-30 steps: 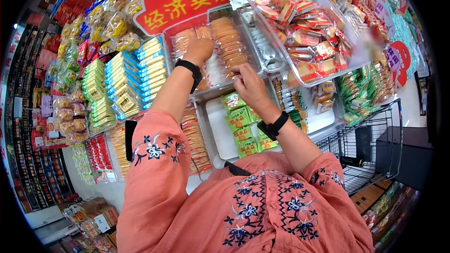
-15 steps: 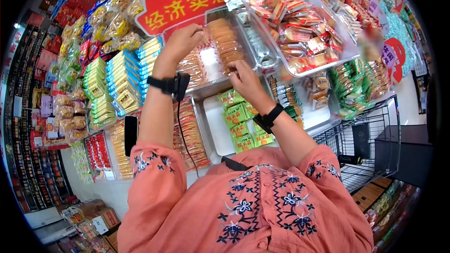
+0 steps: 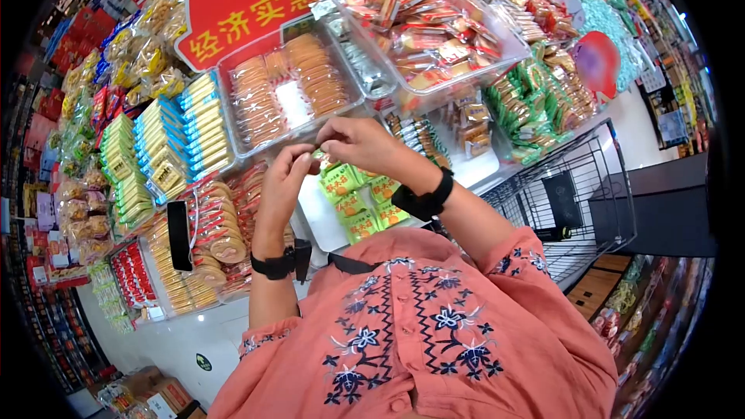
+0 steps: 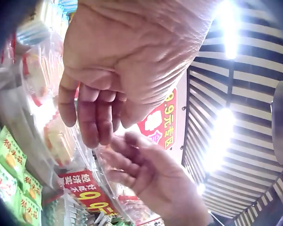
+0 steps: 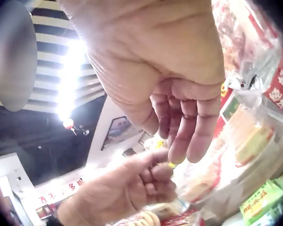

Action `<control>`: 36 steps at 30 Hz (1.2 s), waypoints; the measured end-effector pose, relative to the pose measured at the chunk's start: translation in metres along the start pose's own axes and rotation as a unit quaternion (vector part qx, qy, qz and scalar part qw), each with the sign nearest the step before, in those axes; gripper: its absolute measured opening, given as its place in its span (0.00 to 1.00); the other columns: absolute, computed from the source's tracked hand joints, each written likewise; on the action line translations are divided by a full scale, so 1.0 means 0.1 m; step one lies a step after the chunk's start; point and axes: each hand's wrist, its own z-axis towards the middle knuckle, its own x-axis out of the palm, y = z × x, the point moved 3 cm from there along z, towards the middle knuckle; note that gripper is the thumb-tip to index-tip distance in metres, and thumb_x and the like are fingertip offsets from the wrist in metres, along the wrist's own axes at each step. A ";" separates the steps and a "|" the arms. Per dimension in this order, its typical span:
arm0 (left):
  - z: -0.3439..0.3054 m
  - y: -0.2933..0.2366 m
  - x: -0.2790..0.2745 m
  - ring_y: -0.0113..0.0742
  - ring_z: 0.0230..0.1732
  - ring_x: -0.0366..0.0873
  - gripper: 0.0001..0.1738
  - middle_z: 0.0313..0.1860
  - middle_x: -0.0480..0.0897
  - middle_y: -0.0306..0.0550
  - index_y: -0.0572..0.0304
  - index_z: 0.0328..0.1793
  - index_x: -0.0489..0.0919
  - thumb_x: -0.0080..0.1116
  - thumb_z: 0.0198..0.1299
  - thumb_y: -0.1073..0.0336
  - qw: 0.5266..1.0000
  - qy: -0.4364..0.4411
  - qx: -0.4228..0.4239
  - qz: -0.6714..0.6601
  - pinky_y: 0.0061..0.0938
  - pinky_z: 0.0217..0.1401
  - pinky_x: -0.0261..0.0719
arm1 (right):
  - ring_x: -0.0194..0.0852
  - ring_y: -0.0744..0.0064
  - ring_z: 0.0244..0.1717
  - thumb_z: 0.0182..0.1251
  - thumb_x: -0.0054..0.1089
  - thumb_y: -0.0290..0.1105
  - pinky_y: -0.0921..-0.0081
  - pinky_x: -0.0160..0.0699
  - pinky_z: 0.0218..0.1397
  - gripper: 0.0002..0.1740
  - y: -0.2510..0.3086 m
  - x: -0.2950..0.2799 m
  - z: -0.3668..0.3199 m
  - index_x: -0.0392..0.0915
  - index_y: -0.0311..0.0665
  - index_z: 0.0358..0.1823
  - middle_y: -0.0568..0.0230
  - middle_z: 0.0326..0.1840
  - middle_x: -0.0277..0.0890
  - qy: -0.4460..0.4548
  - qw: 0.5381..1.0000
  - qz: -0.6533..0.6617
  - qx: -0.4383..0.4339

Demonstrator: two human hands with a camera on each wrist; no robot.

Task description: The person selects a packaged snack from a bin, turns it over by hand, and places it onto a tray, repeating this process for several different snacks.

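Note:
My left hand point(image 3: 285, 182) and right hand point(image 3: 369, 146) meet fingertip to fingertip above a white tray point(image 3: 314, 221) of green packets point(image 3: 361, 202). The fingers of both are loosely bent, and no packet shows between them. In the left wrist view the left hand's fingers point(image 4: 101, 113) hang bent toward the other hand. Bent in much the same way, the right hand's fingers point(image 5: 191, 132) show no held thing in the right wrist view. Just beyond the hands stands a clear bin of wrapped biscuits point(image 3: 322, 77), with a white patch between its rows.
A clear bin of red-and-white wrapped snacks point(image 3: 434, 39) sits raised at the back right. Blue-and-white packs point(image 3: 206, 132) line the left. A phone-like black device point(image 3: 179, 235) stands upright by the round biscuits point(image 3: 221, 240). To the right is a wire shopping cart point(image 3: 574, 194).
Both hands have drawn back from the biscuit bin toward my body and come together over the green packets. The head view has swung right, so the display sits further left.

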 end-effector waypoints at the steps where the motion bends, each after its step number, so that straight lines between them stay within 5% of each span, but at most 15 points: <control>1: -0.07 0.02 0.00 0.29 0.45 0.82 0.15 0.42 0.85 0.42 0.65 0.60 0.79 0.53 0.76 0.62 1.000 -0.003 -0.006 -0.013 0.25 0.54 0.79 | 0.80 0.79 0.38 0.72 0.61 0.28 0.76 0.80 0.42 0.10 0.16 -0.09 -0.06 0.79 0.30 0.48 0.64 0.37 0.82 0.006 1.000 0.015 0.003; 7: -0.23 0.11 -0.07 0.30 0.45 0.83 0.16 0.42 0.85 0.43 0.64 0.60 0.79 0.53 0.76 0.61 0.999 -0.005 -0.006 -0.044 0.26 0.53 0.79 | 0.78 0.85 0.35 0.74 0.60 0.33 0.82 0.78 0.40 0.08 1.00 -0.99 -0.13 0.80 0.35 0.44 0.72 0.33 0.79 -0.091 0.993 -0.072 -0.008; 13: -0.24 0.24 0.04 0.28 0.45 0.81 0.15 0.42 0.83 0.41 0.66 0.59 0.78 0.53 0.76 0.62 0.997 0.028 -0.016 -0.076 0.25 0.53 0.80 | 0.78 0.81 0.35 0.71 0.59 0.31 0.77 0.78 0.39 0.13 0.91 -1.88 0.14 0.83 0.36 0.52 0.67 0.35 0.81 -0.207 0.952 -0.222 -0.033; 16: -0.24 0.30 0.11 0.27 0.45 0.81 0.15 0.43 0.84 0.41 0.67 0.59 0.78 0.54 0.76 0.63 0.996 0.055 -0.028 -0.063 0.25 0.53 0.80 | 0.78 0.75 0.36 0.71 0.58 0.34 0.73 0.78 0.40 0.18 0.94 -1.94 0.32 0.81 0.39 0.59 0.62 0.36 0.83 -0.183 0.932 -0.312 -0.017; 17: -0.25 0.30 0.13 0.27 0.46 0.81 0.15 0.43 0.84 0.42 0.67 0.59 0.78 0.54 0.76 0.63 0.996 0.059 -0.034 -0.063 0.24 0.53 0.80 | 0.83 0.63 0.42 0.71 0.57 0.36 0.67 0.81 0.47 0.20 0.95 -1.94 0.36 0.80 0.41 0.62 0.53 0.41 0.85 -0.158 0.925 -0.346 0.020; 20: -0.27 0.28 0.17 0.27 0.46 0.81 0.15 0.44 0.84 0.41 0.67 0.59 0.78 0.54 0.76 0.63 0.996 0.057 -0.028 -0.068 0.24 0.53 0.80 | 0.82 0.74 0.45 0.72 0.56 0.37 0.69 0.81 0.46 0.24 0.48 -2.17 0.76 0.75 0.41 0.68 0.56 0.51 0.83 -0.094 0.903 -0.416 -0.059; 26: -0.32 0.36 0.09 0.27 0.46 0.81 0.17 0.44 0.84 0.40 0.64 0.62 0.77 0.53 0.77 0.60 0.997 0.059 -0.013 -0.053 0.24 0.52 0.79 | 0.85 0.72 0.46 0.71 0.57 0.36 0.69 0.81 0.50 0.26 0.21 -2.21 1.17 0.75 0.42 0.69 0.57 0.51 0.85 -0.028 0.933 -0.353 0.059; 30: -0.32 0.42 0.05 0.27 0.45 0.81 0.16 0.44 0.83 0.40 0.64 0.62 0.77 0.53 0.77 0.60 0.996 0.053 -0.022 -0.063 0.24 0.51 0.78 | 0.85 0.73 0.46 0.69 0.57 0.32 0.73 0.82 0.49 0.26 0.31 -2.25 1.07 0.76 0.34 0.68 0.60 0.52 0.85 -0.086 0.944 -0.308 0.085; 34: -0.28 0.39 0.09 0.27 0.45 0.82 0.16 0.44 0.84 0.40 0.63 0.61 0.77 0.54 0.76 0.60 0.996 0.054 -0.028 -0.061 0.24 0.52 0.78 | 0.82 0.75 0.53 0.71 0.56 0.31 0.77 0.82 0.54 0.21 0.73 -2.25 0.72 0.81 0.33 0.62 0.60 0.55 0.84 -0.179 0.924 -0.334 -0.057; 36: -0.19 0.35 0.07 0.29 0.48 0.81 0.19 0.49 0.83 0.42 0.63 0.66 0.74 0.56 0.75 0.61 0.997 0.057 -0.020 -0.055 0.25 0.54 0.79 | 0.81 0.74 0.55 0.74 0.53 0.29 0.76 0.82 0.56 0.21 1.10 -2.07 0.46 0.79 0.33 0.64 0.60 0.58 0.83 -0.189 0.949 -0.250 -0.033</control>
